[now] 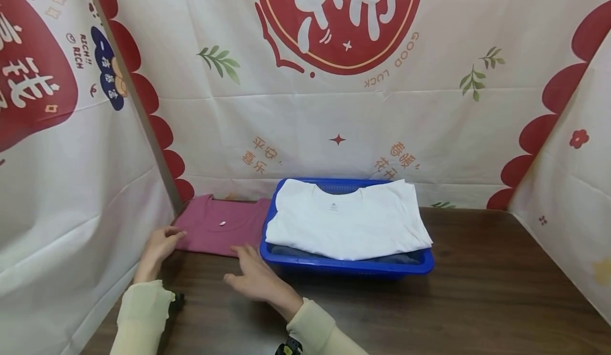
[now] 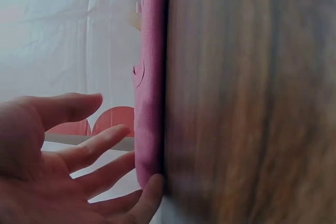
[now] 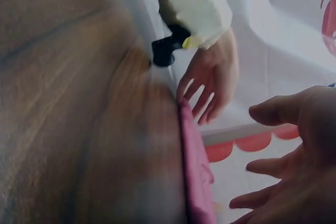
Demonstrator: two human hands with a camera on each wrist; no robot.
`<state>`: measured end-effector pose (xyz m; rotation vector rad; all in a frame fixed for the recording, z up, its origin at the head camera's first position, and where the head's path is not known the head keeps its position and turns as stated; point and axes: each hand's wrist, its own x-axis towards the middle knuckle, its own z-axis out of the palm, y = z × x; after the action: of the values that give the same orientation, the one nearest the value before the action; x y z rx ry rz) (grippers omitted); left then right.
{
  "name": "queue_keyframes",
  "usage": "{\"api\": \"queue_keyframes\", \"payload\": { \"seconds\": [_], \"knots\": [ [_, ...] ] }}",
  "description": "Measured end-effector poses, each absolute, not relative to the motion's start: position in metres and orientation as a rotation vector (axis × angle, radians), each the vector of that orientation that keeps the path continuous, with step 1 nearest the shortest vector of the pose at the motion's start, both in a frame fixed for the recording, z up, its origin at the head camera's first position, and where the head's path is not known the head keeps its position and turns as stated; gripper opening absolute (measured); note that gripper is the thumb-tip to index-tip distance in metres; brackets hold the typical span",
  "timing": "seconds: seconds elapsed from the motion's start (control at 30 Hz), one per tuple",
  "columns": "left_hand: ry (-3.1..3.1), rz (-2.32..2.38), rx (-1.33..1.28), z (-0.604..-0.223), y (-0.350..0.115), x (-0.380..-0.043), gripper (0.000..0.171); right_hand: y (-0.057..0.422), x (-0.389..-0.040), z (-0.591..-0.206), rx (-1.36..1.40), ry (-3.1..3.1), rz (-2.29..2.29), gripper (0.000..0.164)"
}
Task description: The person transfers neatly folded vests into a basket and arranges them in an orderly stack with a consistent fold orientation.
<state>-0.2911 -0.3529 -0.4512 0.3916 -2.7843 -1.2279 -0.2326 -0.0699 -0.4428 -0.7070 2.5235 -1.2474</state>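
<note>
A folded mauve-pink T-shirt (image 1: pixel 217 233) lies flat on the table at the left, its neckline and small label toward the back. At its left front corner is my left hand (image 1: pixel 161 246), fingers spread and extended; the left wrist view shows the little finger right at the shirt's (image 2: pixel 151 93) end. My right hand (image 1: pixel 255 275) hovers by the shirt's front right edge, thumb apart and fingers loosely straight. In the right wrist view the right hand (image 3: pixel 310 156) is beside the shirt (image 3: pixel 194 166), with the left hand (image 3: pixel 212 77) at its far end. Neither hand grips anything.
A blue plastic basket (image 1: pixel 348 265) stands right of the pink shirt, close against it. Across its top lies a folded white T-shirt (image 1: pixel 343 222), with dark cloth (image 1: pixel 396 258) beneath. Printed white curtains (image 1: pixel 305 127) enclose the wooden table (image 1: pixel 477 291) at the back and both sides.
</note>
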Motion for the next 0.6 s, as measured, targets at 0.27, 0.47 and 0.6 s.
{"api": "queue_keyframes", "payload": {
  "seconds": [0.27,0.47,0.6],
  "knots": [
    [-2.918,-1.042,0.317,-0.447,-0.352,-0.291,0.052,-0.072,-0.238,-0.45,-0.524,2.423,-1.241,0.071],
    [-2.972,-0.922,0.268,-0.446,-0.347,-0.292,0.052,-0.073,-0.244,-0.453,-0.488,2.413,-1.253,0.071],
    [-2.977,-0.919,0.27,-0.445,-0.345,-0.291,0.053,-0.075,-0.243,-0.453,-0.486,2.546,-1.075,0.072]
  ]
}}
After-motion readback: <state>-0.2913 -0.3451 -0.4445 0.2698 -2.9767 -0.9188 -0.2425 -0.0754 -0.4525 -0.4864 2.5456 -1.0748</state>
